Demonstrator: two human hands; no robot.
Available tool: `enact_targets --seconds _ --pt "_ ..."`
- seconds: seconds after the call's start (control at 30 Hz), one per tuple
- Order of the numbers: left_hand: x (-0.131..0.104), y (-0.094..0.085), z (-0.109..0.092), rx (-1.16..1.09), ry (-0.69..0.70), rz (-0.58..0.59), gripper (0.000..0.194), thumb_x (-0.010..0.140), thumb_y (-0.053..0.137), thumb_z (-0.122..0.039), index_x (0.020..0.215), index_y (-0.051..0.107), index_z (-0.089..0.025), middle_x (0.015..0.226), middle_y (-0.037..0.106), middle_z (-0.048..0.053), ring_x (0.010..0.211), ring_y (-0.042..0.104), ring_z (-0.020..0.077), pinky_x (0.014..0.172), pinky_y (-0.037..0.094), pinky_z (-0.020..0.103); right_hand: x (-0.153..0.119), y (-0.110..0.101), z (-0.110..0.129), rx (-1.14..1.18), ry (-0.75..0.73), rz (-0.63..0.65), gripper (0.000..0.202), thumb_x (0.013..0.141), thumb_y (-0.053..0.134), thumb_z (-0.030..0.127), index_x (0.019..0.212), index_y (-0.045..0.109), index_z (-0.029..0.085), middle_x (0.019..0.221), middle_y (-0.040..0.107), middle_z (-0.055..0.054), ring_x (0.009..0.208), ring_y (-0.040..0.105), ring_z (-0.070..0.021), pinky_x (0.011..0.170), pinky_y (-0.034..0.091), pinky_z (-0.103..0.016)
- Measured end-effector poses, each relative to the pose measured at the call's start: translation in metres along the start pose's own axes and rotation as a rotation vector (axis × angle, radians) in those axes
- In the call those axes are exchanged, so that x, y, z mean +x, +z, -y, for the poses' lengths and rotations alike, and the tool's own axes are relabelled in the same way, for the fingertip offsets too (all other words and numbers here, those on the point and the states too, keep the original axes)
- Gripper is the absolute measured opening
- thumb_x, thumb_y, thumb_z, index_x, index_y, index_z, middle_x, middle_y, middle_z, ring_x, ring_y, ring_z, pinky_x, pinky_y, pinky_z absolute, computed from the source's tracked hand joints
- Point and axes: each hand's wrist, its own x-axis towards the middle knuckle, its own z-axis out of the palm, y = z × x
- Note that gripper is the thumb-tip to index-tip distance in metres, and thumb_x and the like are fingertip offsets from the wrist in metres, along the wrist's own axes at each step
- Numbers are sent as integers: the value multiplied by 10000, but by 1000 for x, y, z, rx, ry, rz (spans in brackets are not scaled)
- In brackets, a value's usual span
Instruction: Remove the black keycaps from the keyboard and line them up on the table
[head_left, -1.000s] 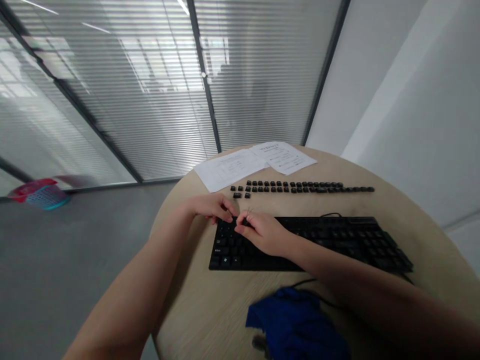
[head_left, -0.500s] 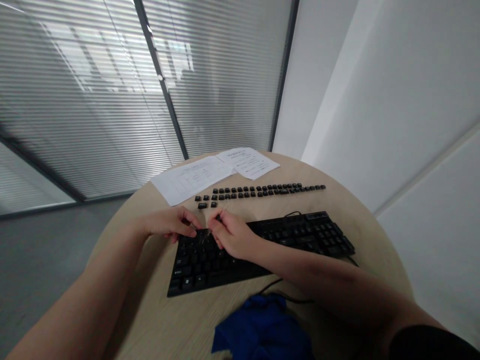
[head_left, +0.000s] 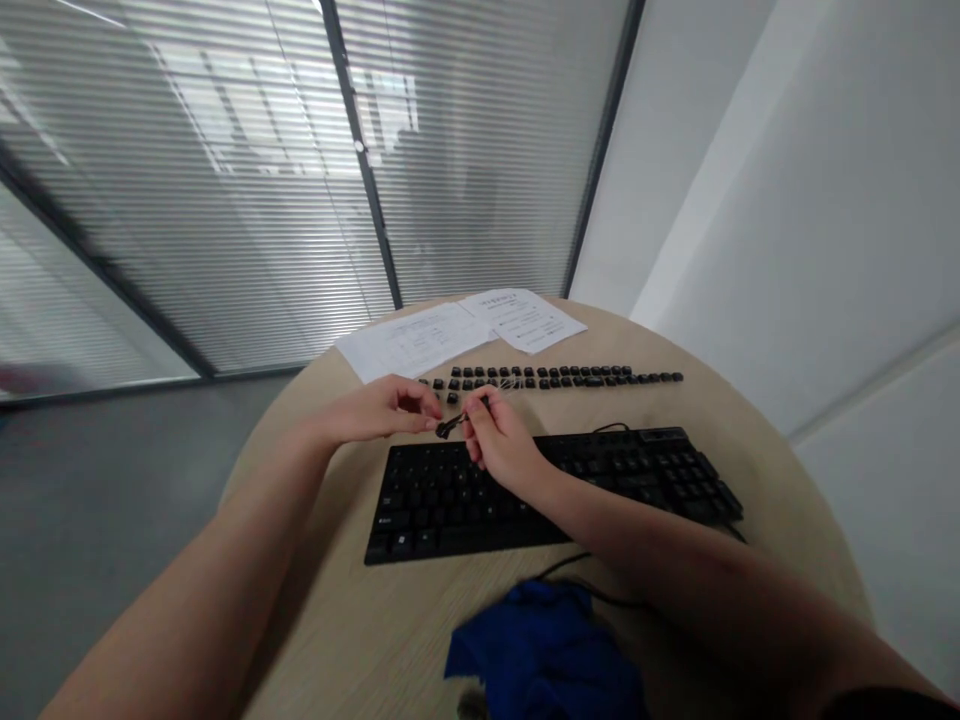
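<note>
My right hand [head_left: 504, 440] is closed round a thin keycap puller [head_left: 486, 401], with fine wires fanning out above the fingers. A black keycap [head_left: 443, 430] sits at the puller's lower left end. The thumb and fingertips of my left hand [head_left: 381, 408] close in a pinch at that keycap. Both hands hover over the far left edge of a black keyboard [head_left: 442, 505], which lies on the table; part of it is hidden under my right hand and forearm.
Rows of loose black keycaps [head_left: 566, 377] lie beyond the keyboard. Two printed sheets [head_left: 420, 340] rest at the round table's far edge. A blue cloth [head_left: 547, 650] lies in front, near the keyboard cable [head_left: 562, 566]. Glass with blinds [head_left: 300, 250] stands behind.
Both hands have risen off the keyboard's top left keys and moved away from me. A keycap now shows at the puller's end, between the hands. The view has shifted a little.
</note>
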Motion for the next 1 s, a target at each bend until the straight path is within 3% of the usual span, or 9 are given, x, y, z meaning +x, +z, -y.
enact_targets --seconds 0.2,0.47,0.7,0.87,0.93,1.0 --pt "7 0 -4 87 48 -32 247 787 746 -463 885 775 -238 876 774 17 840 671 206 772 516 288 8 -1 -4 27 -15 16 259 1014 555 501 1026 494 250 717 526 94 450 464 -60 416 386 -174" --pt "9 0 3 121 23 -29 241 791 703 -440 889 786 -235 843 778 -26 793 650 167 734 460 245 7 -2 -2 -45 -33 0 267 1024 554 515 1031 525 250 704 530 77 489 471 -89 449 380 -213" --pt "8 -6 5 7 34 -5 197 782 737 -404 865 776 -229 817 758 -12 770 645 162 719 484 247 7 -4 0 -173 -34 -61 284 1021 547 539 1012 538 255 672 474 63 585 500 -145 542 422 -258" --pt "10 -5 13 -50 39 -240 321 770 752 -458 939 748 -185 821 754 35 749 652 177 714 512 282 -1 -4 8 -236 -113 -78 292 1032 505 518 937 538 244 666 494 48 623 527 -162 592 421 -276" --pt "14 2 18 33 55 -373 339 784 733 -476 941 748 -176 824 753 38 736 645 179 707 507 289 -9 -4 14 -290 -196 -24 277 1035 497 489 927 551 240 675 527 38 632 542 -163 619 423 -283" --pt "20 9 20 183 69 -462 300 815 712 -449 949 766 -186 905 774 48 830 671 202 803 512 320 -17 -3 19 -364 -293 70 256 1028 507 461 921 566 236 700 571 24 637 561 -163 644 434 -290"
